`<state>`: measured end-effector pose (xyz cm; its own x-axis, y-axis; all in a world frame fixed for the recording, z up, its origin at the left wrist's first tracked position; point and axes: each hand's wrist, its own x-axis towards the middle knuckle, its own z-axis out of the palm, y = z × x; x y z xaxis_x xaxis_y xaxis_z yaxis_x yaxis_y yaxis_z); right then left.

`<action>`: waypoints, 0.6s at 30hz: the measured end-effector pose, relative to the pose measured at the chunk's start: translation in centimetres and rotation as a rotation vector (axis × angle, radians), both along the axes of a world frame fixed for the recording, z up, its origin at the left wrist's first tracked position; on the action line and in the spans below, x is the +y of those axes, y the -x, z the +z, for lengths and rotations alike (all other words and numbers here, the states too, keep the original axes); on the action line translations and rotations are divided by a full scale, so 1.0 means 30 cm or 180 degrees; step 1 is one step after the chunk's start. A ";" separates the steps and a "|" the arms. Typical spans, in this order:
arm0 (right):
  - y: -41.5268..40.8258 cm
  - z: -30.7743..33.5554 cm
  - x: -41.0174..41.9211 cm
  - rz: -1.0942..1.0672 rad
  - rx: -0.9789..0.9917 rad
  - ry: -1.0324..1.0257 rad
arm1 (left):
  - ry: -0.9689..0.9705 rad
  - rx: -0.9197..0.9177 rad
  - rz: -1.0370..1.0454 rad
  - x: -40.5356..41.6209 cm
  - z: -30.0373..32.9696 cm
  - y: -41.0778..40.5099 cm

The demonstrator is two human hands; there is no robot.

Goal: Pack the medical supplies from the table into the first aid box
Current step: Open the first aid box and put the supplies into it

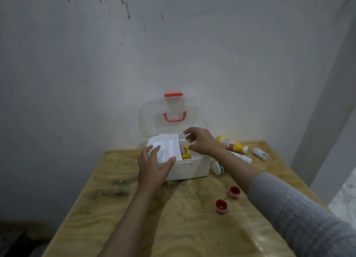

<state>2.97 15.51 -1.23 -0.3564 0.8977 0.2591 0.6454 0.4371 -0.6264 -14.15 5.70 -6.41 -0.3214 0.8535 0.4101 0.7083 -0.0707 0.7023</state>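
A white first aid box (192, 169) stands open at the table's far edge, its clear lid (154, 120) with a red handle leaning back against the wall. A white inner tray (167, 148) fills the box's left half, and a yellow packet (186, 154) stands in the right half. My left hand (153, 165) rests on the box's front left rim, fingers spread over the tray. Above the right half hovers my right hand (200, 140), fingers curled and apart, holding nothing that I can see. On the table lie two red tape rolls (221, 206) (234, 191).
Right of the box lie a yellow bottle (231, 144), a white tube (244, 157), a small wrapped bandage roll (260, 153) and a white round jar (217, 167). The plywood table (134, 208) stands against a grey wall. A wall corner rises at the right.
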 end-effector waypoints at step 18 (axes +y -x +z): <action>-0.586 -0.135 -0.074 -0.0726 -0.0668 0.0307 | 0.0020 -0.0016 0.0105 0.022 -0.022 0.005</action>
